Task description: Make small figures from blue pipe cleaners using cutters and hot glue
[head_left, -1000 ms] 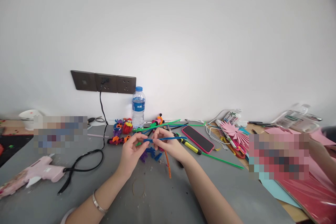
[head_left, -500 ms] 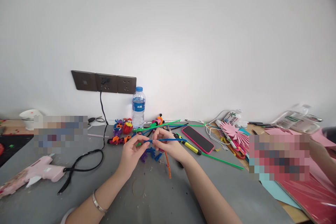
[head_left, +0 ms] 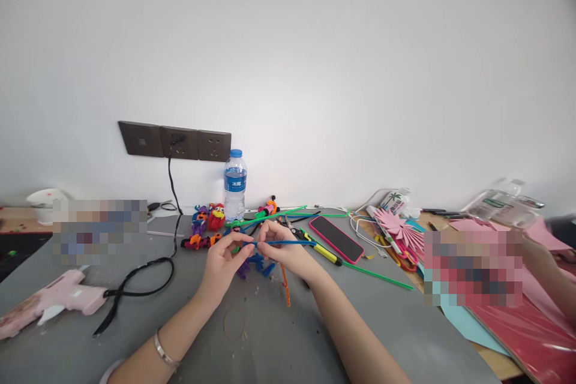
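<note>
Both of my hands are raised over the grey table (head_left: pixel 270 336), pinching a thin blue pipe cleaner (head_left: pixel 288 243) that runs level between them and sticks out to the right. My left hand (head_left: pixel 222 264) grips its left end with thumb and forefinger. My right hand (head_left: pixel 281 249) pinches it a little further right. Under the hands lie blue and purple pipe-cleaner pieces (head_left: pixel 256 264) and an orange pipe cleaner (head_left: pixel 285 285).
A water bottle (head_left: pixel 234 185), small pipe-cleaner figures (head_left: pixel 207 219), green pipe cleaners (head_left: pixel 378 276), a pink-cased phone (head_left: pixel 337 238) and a yellow tool (head_left: pixel 321 250) lie behind. A pink glue gun (head_left: pixel 54 303) with black cord sits left. Coloured paper (head_left: pixel 531 336) and another person's arm (head_left: pixel 549 279) are right.
The hands and the blue pipe cleaner have barely shifted; the pipe cleaner now lies a little straighter. The view has drifted slightly.
</note>
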A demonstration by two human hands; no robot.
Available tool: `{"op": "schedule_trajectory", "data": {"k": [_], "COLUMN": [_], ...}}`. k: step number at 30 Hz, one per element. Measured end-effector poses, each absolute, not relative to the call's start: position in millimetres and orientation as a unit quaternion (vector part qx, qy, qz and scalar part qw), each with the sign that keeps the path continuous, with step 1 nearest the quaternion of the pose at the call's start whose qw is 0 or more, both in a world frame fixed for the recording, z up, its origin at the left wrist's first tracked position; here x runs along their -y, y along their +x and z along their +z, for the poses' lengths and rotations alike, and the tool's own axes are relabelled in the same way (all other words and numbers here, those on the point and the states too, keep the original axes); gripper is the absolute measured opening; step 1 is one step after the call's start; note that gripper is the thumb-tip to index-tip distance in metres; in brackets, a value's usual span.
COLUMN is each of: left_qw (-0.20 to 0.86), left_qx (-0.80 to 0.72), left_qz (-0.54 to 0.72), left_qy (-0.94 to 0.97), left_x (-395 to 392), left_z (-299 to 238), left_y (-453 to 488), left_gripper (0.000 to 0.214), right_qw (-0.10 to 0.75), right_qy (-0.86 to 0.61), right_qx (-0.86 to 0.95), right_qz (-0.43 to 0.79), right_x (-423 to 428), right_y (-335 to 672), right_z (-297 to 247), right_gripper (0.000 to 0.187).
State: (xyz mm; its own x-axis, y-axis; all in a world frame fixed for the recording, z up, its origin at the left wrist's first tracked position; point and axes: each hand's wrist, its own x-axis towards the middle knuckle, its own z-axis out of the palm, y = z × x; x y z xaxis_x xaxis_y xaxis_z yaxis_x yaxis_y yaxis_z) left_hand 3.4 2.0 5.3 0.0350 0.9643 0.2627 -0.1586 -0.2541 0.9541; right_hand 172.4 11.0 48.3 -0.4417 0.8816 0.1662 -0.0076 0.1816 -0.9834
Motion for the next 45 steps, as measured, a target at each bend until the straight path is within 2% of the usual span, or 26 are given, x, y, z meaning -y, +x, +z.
{"op": "schedule_trajectory", "data": {"k": [14, 29, 38, 45], "left_qw": [0.58, 0.583, 0.596, 0.59], "left_qx": [-0.378, -0.377, -0.378, -0.378], "left_qz": [0.578, 0.573, 0.554, 0.53], "left_qy": [0.432, 0.435, 0.443, 0.478], "left_x": [-3, -4, -5, -1], "left_z": [8, 6, 4, 7], "left_y": [5, 5, 5, 7], "left_gripper": [0.026, 0.027, 0.027, 0.026], "right_qw": [0.404, 0.387, 0.328, 0.285], "right_qy": [-0.32, -0.312, -0.297, -0.264], "right_qx": [0.653, 0.652, 0.655, 0.683], "right_qz": [0.555, 0.572, 0.612, 0.618], "right_x": [-11, -17, -21, -18], "right_y": [179, 185, 188, 194], "right_z": [51, 47, 41, 44], "right_gripper": [0.023, 0.029, 0.037, 0.033]}}
